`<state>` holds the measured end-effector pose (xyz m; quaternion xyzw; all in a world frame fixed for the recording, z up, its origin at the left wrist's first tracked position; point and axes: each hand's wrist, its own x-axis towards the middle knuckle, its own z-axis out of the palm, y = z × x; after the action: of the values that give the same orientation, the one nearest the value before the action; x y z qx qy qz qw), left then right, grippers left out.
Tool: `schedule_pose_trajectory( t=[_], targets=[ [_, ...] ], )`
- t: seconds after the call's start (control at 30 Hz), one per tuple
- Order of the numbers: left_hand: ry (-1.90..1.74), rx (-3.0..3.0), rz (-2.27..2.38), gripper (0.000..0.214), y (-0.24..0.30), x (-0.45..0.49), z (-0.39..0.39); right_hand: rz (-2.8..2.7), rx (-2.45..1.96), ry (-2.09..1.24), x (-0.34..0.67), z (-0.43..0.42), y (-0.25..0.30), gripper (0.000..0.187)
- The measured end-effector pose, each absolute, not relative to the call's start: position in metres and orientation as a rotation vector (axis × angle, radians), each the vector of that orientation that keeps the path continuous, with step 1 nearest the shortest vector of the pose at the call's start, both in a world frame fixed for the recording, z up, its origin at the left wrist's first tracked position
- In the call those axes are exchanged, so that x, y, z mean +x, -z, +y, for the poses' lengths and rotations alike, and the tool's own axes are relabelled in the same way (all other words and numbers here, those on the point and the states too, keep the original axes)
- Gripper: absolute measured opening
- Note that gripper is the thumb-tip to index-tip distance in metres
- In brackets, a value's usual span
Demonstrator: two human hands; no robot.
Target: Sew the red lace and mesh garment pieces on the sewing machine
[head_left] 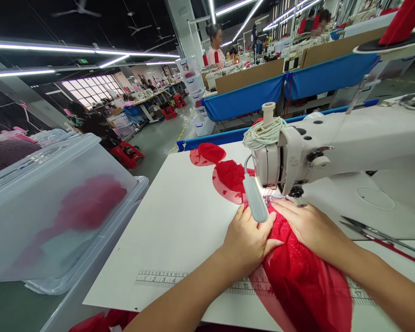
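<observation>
Red lace fabric (297,276) with sheer mesh edges runs under the needle area of a white sewing machine (339,143) and hangs toward me over the table's front. My left hand (247,240) is closed on the fabric's left side, its thumb lying across the red cloth and its fingers bent near the presser foot. My right hand (307,226) rests flat on the right side, fingers stretched toward the presser foot (268,199). A small grey lamp (256,198) hides part of the left fingertips. Beyond the needle lie joined red pieces (230,177).
Black-and-red scissors (383,237) lie at the right. A printed ruler (159,277) crosses the white table (148,216) near its front edge. A translucent bin (55,221) holding red cloth stands at the left. Other people sit at machines farther back.
</observation>
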<state>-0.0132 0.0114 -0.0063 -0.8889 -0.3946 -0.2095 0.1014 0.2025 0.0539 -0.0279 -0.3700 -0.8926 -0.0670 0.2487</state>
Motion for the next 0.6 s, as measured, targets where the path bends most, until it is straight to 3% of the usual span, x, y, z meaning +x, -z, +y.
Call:
schedule_pose_trajectory(
  t=[0.33, 0.6],
  targets=[
    [0.547, -2.668, -1.157, 0.062, 0.008, -0.019, 0.017, -2.430, -0.934, 0.064, 0.204, 0.057, 0.023, 0.043],
    [0.419, -2.799, -1.164, 0.069, -0.001, -0.015, 0.016, -2.433, -0.810, 0.231, 0.206, 0.048, 0.012, 0.040]
  ],
)
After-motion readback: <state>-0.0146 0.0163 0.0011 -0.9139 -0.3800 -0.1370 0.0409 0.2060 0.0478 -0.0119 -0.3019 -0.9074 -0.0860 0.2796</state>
